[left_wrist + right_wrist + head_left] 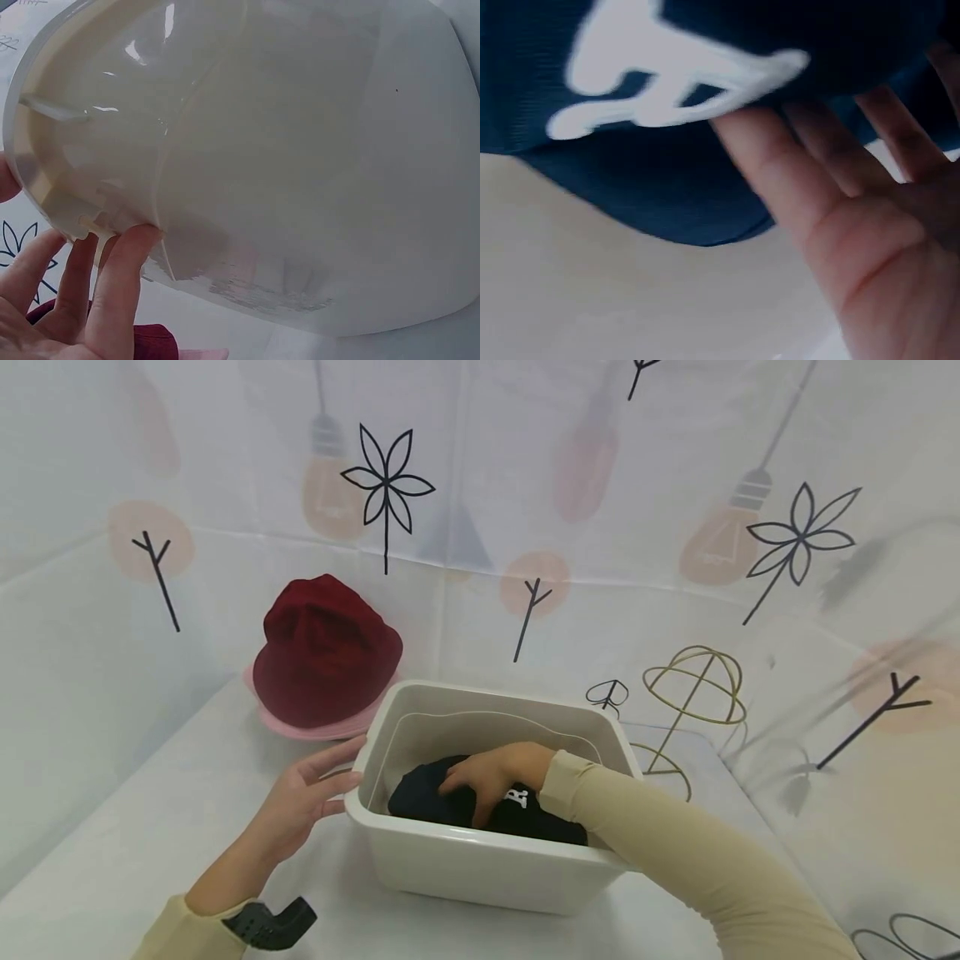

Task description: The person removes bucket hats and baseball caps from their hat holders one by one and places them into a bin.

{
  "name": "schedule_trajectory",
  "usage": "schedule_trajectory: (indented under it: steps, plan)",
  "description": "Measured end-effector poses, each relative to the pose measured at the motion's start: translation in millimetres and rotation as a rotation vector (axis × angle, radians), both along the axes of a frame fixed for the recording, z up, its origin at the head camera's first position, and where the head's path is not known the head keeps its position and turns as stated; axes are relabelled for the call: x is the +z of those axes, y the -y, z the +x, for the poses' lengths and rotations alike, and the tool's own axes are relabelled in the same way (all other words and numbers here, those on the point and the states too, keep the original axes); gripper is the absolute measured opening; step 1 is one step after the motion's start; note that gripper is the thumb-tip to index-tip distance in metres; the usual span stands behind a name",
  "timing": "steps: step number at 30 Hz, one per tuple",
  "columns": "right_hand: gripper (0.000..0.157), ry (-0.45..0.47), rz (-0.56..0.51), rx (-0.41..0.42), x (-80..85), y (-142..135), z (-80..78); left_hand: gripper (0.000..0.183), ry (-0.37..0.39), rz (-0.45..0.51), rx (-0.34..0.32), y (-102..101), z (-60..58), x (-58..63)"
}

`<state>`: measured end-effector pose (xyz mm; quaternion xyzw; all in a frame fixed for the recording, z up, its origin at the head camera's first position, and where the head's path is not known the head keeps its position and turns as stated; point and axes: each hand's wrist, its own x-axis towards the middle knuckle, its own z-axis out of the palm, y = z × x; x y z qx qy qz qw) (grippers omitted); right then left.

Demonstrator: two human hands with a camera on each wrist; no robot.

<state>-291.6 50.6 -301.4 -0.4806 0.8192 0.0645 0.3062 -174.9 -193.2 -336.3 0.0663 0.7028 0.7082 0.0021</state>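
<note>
Inside a white plastic bin (480, 868) my right hand (498, 768) reaches down over dark caps, fingers spread. One cap (427, 789) looks navy; next to it lies a black-looking cap (551, 822) with a white letter R. In the right wrist view, my fairly straight fingers (780, 165) touch a dark cap (652, 187) below its white letter, their tips partly hidden by the fabric. At the bin's left end my left hand (300, 797) holds the rim. The left wrist view shows its fingers (120, 285) bent up under the rim's lip, against the outer wall.
Behind the bin at the left, a dark red cap (322, 652) sits on a pink dish (330, 727). A gold wire stand (693, 685) is at the back right. The white-covered table (150, 827) meets a patterned cloth backdrop (465, 510).
</note>
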Motion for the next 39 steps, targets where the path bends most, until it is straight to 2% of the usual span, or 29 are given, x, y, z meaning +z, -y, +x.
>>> schedule_trajectory:
  steps: [5,10,15,21,26,33,39]
  plan:
    - [0.073,0.022,0.051,-0.033,-4.6,-0.2,0.6,0.058,-0.009,0.002,-0.011,-1.7,-0.3,0.5]
    - [0.072,0.059,0.023,-0.018,1.7,-7.3,-2.6,0.058,-0.004,-0.005,-0.015,-3.6,-0.8,1.7]
    - [0.065,0.117,-0.073,-0.041,20.9,-18.0,-4.9,0.059,0.006,-0.015,-0.005,-4.0,-0.7,2.9]
    - [0.059,0.179,-0.227,-0.049,43.1,-31.8,-0.4,0.058,0.004,-0.032,0.002,-3.2,0.4,3.4]
    - [0.059,0.168,-0.36,-0.051,55.7,-44.8,6.8,0.058,0.006,-0.031,0.007,-3.4,1.0,4.0]
    - [0.057,0.135,-0.478,-0.108,74.1,-60.5,21.1,0.057,0.005,-0.024,0.012,-2.8,1.9,4.0]
    - [0.058,0.098,-0.6,-0.064,86.5,-74.5,35.7,0.057,0.008,-0.029,0.014,-2.9,3.1,5.1]
